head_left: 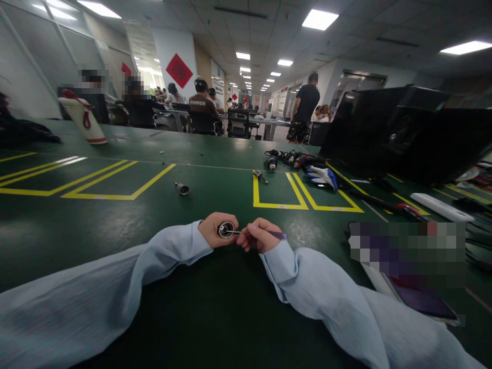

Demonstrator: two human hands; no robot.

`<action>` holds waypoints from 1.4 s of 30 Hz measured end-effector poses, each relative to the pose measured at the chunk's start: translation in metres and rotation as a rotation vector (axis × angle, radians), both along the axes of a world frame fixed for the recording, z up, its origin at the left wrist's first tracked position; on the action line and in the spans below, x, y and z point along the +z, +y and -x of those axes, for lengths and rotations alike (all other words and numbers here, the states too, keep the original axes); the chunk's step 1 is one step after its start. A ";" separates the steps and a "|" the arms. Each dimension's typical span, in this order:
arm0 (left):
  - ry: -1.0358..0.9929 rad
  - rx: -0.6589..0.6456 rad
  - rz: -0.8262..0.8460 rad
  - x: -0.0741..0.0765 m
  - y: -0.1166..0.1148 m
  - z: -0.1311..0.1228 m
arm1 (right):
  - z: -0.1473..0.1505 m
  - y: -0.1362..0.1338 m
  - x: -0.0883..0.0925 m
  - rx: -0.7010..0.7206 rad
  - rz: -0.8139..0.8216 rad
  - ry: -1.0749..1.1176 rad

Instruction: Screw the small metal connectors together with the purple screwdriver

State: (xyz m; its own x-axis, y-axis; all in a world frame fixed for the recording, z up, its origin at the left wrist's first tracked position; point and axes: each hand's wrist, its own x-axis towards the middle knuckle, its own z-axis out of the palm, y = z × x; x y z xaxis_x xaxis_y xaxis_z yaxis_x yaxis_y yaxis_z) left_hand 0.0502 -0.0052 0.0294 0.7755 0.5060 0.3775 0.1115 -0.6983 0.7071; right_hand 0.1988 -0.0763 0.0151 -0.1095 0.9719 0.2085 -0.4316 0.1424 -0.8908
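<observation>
My left hand (216, 228) is closed around a cup-shaped metal part (225, 229), its round open mouth turned up toward me. Between the thumb and fingers of my right hand (259, 233) is a slim screwdriver-like tool with a purple handle (277, 235). Its thin metal shaft points left and reaches into the mouth of the part; the tip is too small to make out. Farther up the green table lies a metal part with a shank (182, 189). A similar metal part (260, 177) lies at the yellow-taped box on the right.
Dark tools with cords (286, 158) and a blue-and-white glove (322, 177) lie beyond on the right. Nearer are a white bar (442, 207) and a flat device (426, 300). A white cup (85, 120) stands far left. Black monitors (361, 123) rise at right; people sit behind.
</observation>
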 end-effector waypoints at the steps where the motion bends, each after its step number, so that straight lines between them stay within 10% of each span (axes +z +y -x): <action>1: 0.006 0.015 -0.016 -0.001 0.000 0.000 | 0.000 -0.002 0.000 -0.035 -0.014 -0.055; 24: -0.084 0.029 0.146 0.003 -0.001 0.000 | 0.007 -0.002 -0.004 -0.035 -0.120 0.008; 42: -0.117 0.037 0.090 -0.002 0.002 0.004 | 0.007 -0.013 0.005 -0.428 -0.508 -0.693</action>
